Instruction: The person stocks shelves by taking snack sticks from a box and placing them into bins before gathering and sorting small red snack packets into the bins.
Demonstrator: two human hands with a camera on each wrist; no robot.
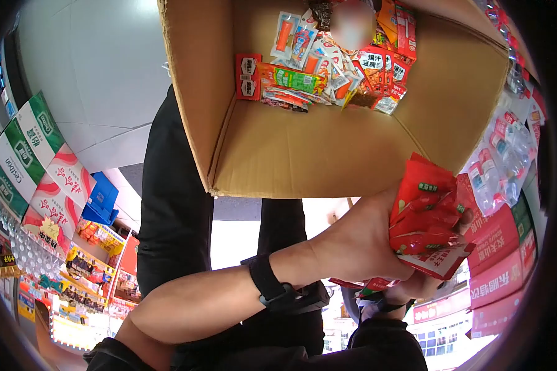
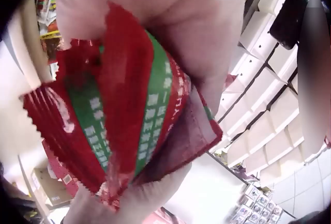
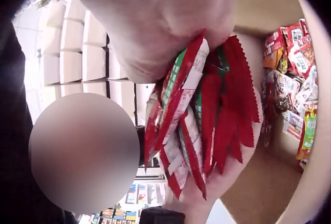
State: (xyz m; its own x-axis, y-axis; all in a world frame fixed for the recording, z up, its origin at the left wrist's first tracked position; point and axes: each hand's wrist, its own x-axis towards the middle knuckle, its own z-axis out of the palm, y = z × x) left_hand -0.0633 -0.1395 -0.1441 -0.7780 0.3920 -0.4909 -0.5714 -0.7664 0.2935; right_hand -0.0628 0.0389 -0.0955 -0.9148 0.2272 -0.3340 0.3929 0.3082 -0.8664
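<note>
My left hand (image 1: 359, 241) reaches across to the right and grips a bunch of red snack packets (image 1: 424, 198) with green bands. My right hand (image 1: 421, 287) is just below it, partly hidden, also holding red packets. In the left wrist view a red packet (image 2: 139, 100) fills the space between the two hands. Several packets (image 3: 207, 110) stand side by side like a fan in the right wrist view, the right hand (image 3: 160, 27) above them. An open cardboard box (image 1: 303, 154) lies just beyond the hands, with mixed snack packets (image 1: 328, 62) at its far side.
Water bottles (image 1: 504, 154) in plastic wrap and red drink cartons (image 1: 495, 272) stand at the right. At the left are stacked drink cartons (image 1: 28, 145), a blue bin (image 1: 101, 199) and snack shelves (image 1: 96, 260). The person's dark trouser legs (image 1: 173, 204) are beneath the box.
</note>
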